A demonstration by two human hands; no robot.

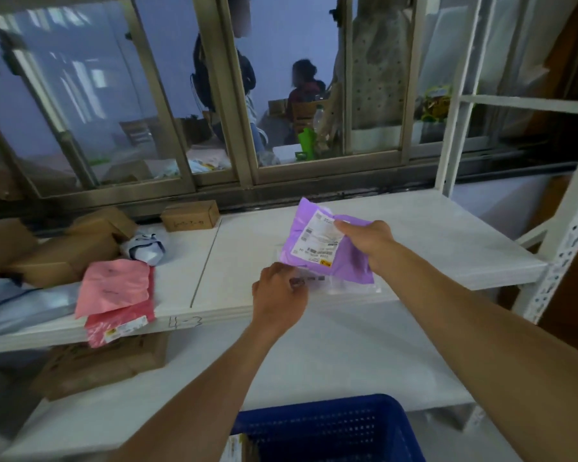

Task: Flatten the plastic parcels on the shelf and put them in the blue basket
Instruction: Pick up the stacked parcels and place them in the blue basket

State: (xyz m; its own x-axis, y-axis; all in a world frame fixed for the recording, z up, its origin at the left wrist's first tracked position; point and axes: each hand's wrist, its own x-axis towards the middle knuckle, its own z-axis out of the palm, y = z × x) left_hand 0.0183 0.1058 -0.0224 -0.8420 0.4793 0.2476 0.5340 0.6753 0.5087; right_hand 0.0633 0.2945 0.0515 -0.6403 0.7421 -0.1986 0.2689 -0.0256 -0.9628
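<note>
A purple plastic parcel (342,261) with a white shipping label is lifted slightly over the white shelf (447,248), and my right hand (367,240) grips its upper right edge. Under it lies a clear plastic parcel (344,285) flat on the shelf; my left hand (279,295) pinches its left edge. At the shelf's left edge, a pink parcel (117,283) rests on top of a red one (121,323). A white and dark parcel (146,246) sits crumpled behind them. The blue basket (331,428) stands below, at the bottom of the view.
Cardboard boxes (191,215) stand along the back left of the shelf, with a grey bag (24,303) at far left. Another box (107,365) sits on the lower shelf. A window with people behind it backs the shelf. A white rack post (568,248) rises at right.
</note>
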